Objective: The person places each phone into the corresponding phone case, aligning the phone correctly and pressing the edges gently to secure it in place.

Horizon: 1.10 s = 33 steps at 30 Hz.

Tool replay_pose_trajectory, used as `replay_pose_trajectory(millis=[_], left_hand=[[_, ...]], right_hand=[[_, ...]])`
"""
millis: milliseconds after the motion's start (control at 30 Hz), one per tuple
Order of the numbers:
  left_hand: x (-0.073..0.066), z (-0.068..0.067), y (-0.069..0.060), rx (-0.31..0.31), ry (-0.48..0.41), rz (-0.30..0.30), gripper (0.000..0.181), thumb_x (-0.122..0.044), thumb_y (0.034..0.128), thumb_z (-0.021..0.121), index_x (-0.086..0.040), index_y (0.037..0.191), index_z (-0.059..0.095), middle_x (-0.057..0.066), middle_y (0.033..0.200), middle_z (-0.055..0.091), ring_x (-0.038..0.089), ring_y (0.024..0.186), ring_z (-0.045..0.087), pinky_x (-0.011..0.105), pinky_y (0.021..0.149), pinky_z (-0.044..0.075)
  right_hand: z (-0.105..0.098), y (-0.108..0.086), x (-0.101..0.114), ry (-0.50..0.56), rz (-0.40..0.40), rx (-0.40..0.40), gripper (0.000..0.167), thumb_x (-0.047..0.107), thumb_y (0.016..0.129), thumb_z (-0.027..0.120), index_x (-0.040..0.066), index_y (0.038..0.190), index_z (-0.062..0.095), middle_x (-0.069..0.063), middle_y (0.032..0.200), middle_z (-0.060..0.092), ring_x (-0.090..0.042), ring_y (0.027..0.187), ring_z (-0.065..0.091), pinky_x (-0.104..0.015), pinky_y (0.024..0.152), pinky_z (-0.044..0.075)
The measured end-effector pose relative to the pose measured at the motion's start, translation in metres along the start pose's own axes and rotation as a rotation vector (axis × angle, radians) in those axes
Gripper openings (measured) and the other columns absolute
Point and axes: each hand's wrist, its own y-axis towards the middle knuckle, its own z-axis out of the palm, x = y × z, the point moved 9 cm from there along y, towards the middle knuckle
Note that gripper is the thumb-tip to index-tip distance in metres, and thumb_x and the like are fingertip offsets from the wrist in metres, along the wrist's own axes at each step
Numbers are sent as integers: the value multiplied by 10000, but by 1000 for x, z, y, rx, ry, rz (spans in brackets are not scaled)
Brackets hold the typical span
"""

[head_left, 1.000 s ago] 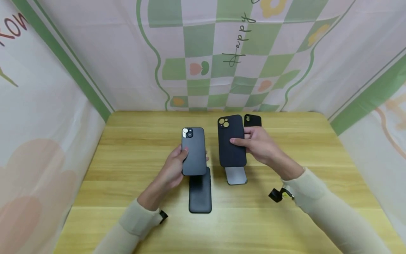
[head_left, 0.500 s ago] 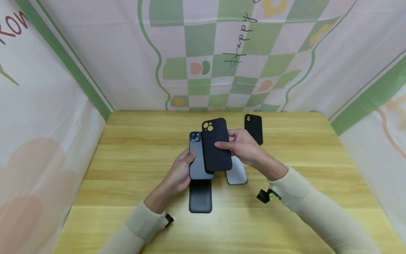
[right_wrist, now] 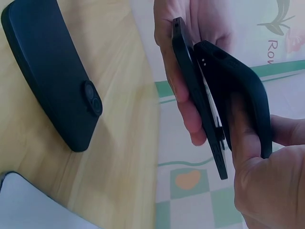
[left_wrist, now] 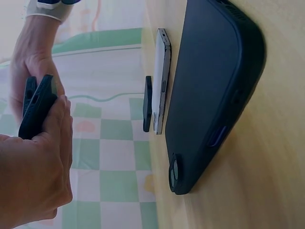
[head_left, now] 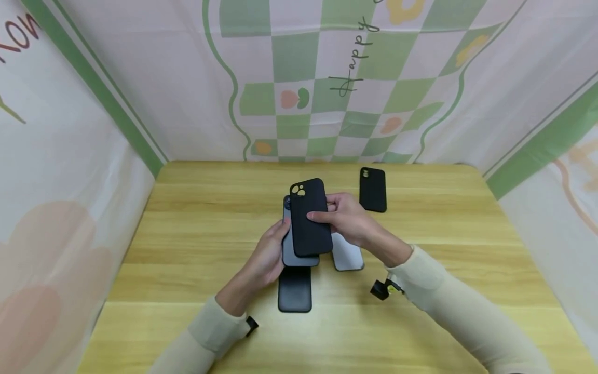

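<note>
My left hand (head_left: 268,254) holds a dark grey phone (head_left: 287,246) by its left edge, camera side up, above the table. Over the phone, my right hand (head_left: 350,221) grips a black phone case (head_left: 310,234) with round camera cutouts, thumb on its back. The case hides most of the phone. In the right wrist view, the case (right_wrist: 259,100) stands tilted off the phone (right_wrist: 200,105); their top ends lie close and a gap widens below. Right-hand fingers reach inside the case there. The left wrist view shows both pieces edge-on, partly behind the left hand (left_wrist: 33,171).
Below the held phone, a black phone with a camera bump (head_left: 295,291) lies on the wooden table (head_left: 210,208). To its right lies a silver phone (head_left: 348,255). Another black phone case (head_left: 373,189) lies at the back right. A printed curtain (head_left: 187,93) encloses the table.
My right hand has brought the case leftward, from beside the phone to over it. My left hand has shifted slightly right with the phone. The pieces on the table have stayed put.
</note>
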Motion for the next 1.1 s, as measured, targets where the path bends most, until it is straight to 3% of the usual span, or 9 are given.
replay_pose_trajectory(millis=[267, 600, 833, 1100], left_hand=[[1, 3, 1, 13, -29, -14, 565, -358, 1188, 238, -97, 1683, 160, 117, 1705, 314, 259, 1582, 281, 475, 1280, 283], [0, 2, 0, -5, -17, -10, 551, -389, 1185, 220, -104, 1656, 245, 170, 1638, 403, 274, 1490, 414, 473, 1231, 374], [1, -1, 0, -29, -6, -15, 551, -384, 1185, 234, -89, 1651, 245, 181, 1621, 419, 270, 1474, 432, 462, 1215, 394], [3, -3, 1, -21, -5, -16, 572, -392, 1183, 238, -96, 1671, 196, 159, 1638, 412, 284, 1502, 416, 483, 1241, 364]], right_hand=[[13, 2, -5, 48, 10, 8, 418, -58, 1005, 650, -174, 1394, 548, -190, 1064, 789, -210, 910, 791, -366, 806, 650], [21, 3, -13, 66, 38, -17, 375, -8, 1030, 647, -152, 1369, 575, -106, 916, 796, -186, 839, 790, -290, 730, 644], [21, 3, -18, 6, 59, -20, 325, 25, 1039, 651, -154, 1307, 606, -105, 870, 789, -178, 775, 782, -289, 690, 643], [21, 2, -22, -21, 103, -7, 292, 25, 1032, 664, -142, 1269, 632, -155, 960, 796, -224, 857, 794, -359, 765, 653]])
